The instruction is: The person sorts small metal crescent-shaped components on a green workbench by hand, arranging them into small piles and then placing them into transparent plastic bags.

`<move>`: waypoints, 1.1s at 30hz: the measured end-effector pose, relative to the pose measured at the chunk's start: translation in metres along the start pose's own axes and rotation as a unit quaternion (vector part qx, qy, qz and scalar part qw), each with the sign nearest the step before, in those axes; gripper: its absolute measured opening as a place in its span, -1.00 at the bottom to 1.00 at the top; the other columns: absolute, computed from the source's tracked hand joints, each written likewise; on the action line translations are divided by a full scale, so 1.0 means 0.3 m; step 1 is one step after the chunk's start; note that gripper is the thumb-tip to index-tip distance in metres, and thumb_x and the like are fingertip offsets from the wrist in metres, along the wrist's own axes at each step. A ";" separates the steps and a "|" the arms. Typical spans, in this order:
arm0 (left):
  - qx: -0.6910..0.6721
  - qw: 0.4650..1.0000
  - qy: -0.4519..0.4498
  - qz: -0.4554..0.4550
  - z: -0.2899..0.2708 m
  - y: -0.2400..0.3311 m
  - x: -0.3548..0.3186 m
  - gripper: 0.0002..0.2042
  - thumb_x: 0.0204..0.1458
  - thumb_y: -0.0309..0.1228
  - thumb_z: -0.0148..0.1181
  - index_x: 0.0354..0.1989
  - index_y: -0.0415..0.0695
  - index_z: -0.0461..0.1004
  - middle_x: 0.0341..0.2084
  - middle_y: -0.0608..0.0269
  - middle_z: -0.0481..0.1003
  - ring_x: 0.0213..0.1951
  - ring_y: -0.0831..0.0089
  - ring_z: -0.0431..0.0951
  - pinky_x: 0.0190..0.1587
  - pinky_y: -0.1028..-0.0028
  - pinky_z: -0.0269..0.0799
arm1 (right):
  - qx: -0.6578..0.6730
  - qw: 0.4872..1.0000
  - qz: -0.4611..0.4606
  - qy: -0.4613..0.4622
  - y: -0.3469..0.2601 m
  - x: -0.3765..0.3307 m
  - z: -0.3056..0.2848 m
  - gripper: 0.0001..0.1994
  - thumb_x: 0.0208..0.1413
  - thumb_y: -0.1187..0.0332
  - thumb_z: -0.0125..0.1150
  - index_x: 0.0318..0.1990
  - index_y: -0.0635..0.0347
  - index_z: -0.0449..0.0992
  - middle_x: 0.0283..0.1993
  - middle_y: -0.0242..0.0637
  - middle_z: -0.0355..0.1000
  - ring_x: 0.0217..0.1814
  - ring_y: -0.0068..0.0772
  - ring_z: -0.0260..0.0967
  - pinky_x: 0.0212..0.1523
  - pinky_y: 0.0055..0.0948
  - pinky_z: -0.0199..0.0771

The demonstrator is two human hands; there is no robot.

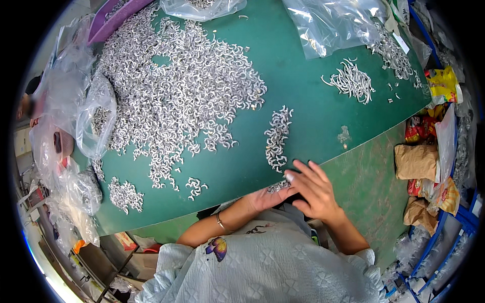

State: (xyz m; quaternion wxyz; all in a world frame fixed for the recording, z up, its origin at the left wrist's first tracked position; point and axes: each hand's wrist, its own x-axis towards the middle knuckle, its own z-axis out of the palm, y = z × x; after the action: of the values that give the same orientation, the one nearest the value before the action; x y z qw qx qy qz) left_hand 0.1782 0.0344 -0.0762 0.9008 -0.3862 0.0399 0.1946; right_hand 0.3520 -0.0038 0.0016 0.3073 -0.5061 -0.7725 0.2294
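One green table (313, 116), one left hand (263, 199) bearing silvery pieces (278, 187), one right hand (317, 196)

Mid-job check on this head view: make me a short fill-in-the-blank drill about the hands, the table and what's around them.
Small curved pieces lie in the palm of the ____ hand.
The tabletop is coloured ____.
The container at the table's far left is ____.
The winged insect on the person's garment is a ____.

Missing words: left; green; purple; butterfly.
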 end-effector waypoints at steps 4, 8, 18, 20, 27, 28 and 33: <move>0.079 0.995 -0.062 0.018 0.029 -0.022 0.011 -0.54 0.29 -0.18 -0.21 0.24 -0.22 0.24 0.25 -0.08 0.22 0.30 0.01 0.19 0.35 0.06 0.13 | 0.007 0.998 0.020 0.056 0.000 0.051 0.018 -0.51 -0.06 0.41 0.24 0.09 0.37 0.41 0.08 -0.09 0.45 0.29 0.08 0.26 0.27 0.06 0.13; 0.099 0.994 -0.019 0.043 0.039 -0.026 0.009 -0.55 0.29 -0.17 -0.20 0.25 -0.18 0.24 0.25 -0.04 0.23 0.31 0.04 0.18 0.38 0.06 0.04 | -0.055 0.997 0.036 0.043 0.026 0.179 -0.012 -0.54 0.02 0.50 0.17 0.15 0.32 0.37 0.05 -0.13 0.47 0.34 0.04 0.18 0.27 0.08 0.08; 0.097 0.995 -0.007 0.029 0.051 -0.029 0.018 -0.48 0.30 -0.14 -0.25 0.29 -0.26 0.15 0.30 -0.14 0.13 0.36 -0.02 0.06 0.42 0.06 -0.07 | -0.052 0.989 0.080 0.115 0.048 0.102 0.007 -0.64 -0.04 0.51 0.28 -0.01 0.24 0.52 -0.07 -0.25 0.54 0.20 -0.10 0.34 0.20 -0.08 0.15; 0.098 0.995 -0.011 0.022 0.050 -0.025 0.017 -0.47 0.29 -0.13 -0.25 0.29 -0.27 0.13 0.31 -0.16 0.10 0.37 -0.02 0.05 0.42 0.07 -0.08 | -0.041 0.984 0.091 0.149 0.049 0.106 0.017 -0.66 -0.08 0.51 0.33 -0.06 0.21 0.56 -0.07 -0.28 0.55 0.14 -0.15 0.38 0.11 -0.15 0.19; 0.084 0.994 -0.075 0.012 0.034 -0.024 0.022 -0.45 0.29 -0.11 -0.25 0.31 -0.28 0.10 0.32 -0.18 0.06 0.38 -0.03 0.02 0.43 0.07 -0.10 | -0.072 0.982 0.081 0.156 0.038 0.171 0.013 -0.68 -0.17 0.56 0.38 -0.16 0.24 0.59 -0.28 -0.35 0.60 -0.01 -0.25 0.42 0.01 -0.30 0.18; 0.075 0.993 -0.086 0.007 0.033 -0.025 0.025 -0.45 0.29 -0.11 -0.25 0.31 -0.28 0.10 0.32 -0.19 0.06 0.38 -0.04 0.01 0.43 0.07 -0.10 | -0.072 0.981 0.074 0.162 0.045 0.170 0.016 -0.68 -0.17 0.57 0.38 -0.17 0.25 0.58 -0.29 -0.35 0.60 -0.05 -0.26 0.42 -0.01 -0.31 0.19; 0.160 0.987 -0.002 0.032 0.051 -0.027 0.021 -0.44 0.30 -0.12 -0.27 0.33 -0.27 0.05 0.35 -0.22 -0.01 0.39 -0.05 -0.03 0.42 0.08 -0.09 | 0.083 0.963 0.148 0.211 0.040 0.166 0.025 -0.71 -0.04 0.57 0.33 -0.10 0.29 0.54 -0.25 -0.33 0.53 -0.21 -0.42 0.39 -0.13 -0.43 0.28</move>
State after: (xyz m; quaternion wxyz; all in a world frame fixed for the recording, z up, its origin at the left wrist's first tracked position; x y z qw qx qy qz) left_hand 0.1860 0.0423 -0.0614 0.9444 -0.2348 0.0814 0.2155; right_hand 0.3394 0.0465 0.0005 0.4670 -0.6245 -0.5846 0.2240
